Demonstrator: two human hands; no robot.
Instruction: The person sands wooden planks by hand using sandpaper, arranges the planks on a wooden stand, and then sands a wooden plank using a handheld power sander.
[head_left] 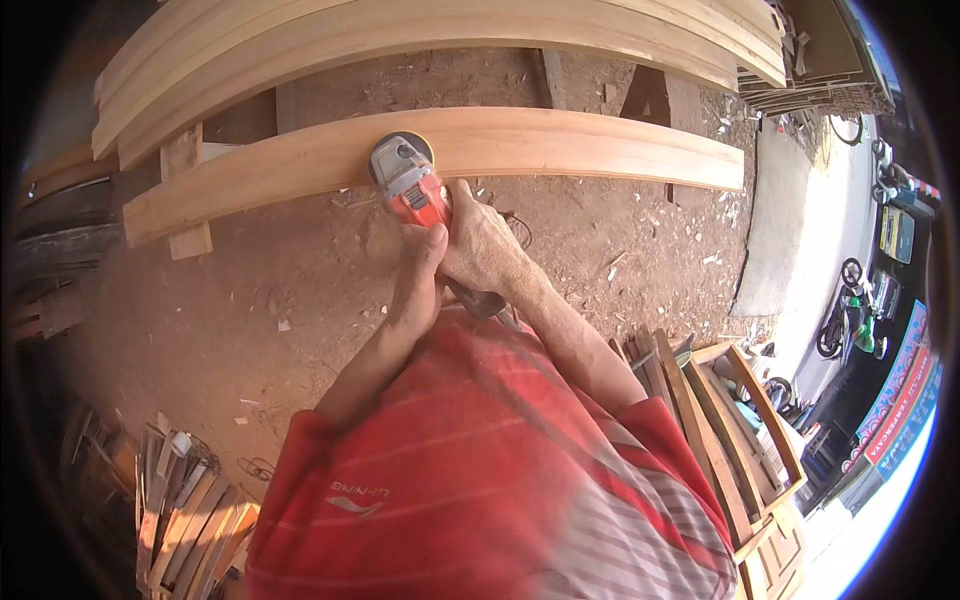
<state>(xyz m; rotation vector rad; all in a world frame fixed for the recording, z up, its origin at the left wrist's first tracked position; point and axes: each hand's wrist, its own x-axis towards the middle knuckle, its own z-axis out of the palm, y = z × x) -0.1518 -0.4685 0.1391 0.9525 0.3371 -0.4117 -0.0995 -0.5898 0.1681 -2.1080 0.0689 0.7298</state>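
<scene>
A red and grey angle grinder (412,190) with a round disc rests on the face of a long wooden plank (560,143), left of its middle. My left hand (425,262) is wrapped round the tool's red body from the left. From the right, my right hand (482,238) grips the same body, close against my left hand. The disc lies flat or nearly flat on the wood. A dark part of the tool shows below my hands, near the red shirt.
Several long boards (400,32) are stacked beyond the plank. Wood offcuts (190,510) lie at the lower left. Wooden frames (745,430) lean at the lower right. Shavings are scattered on the dirt floor (630,260). Motorbikes stand at the far right.
</scene>
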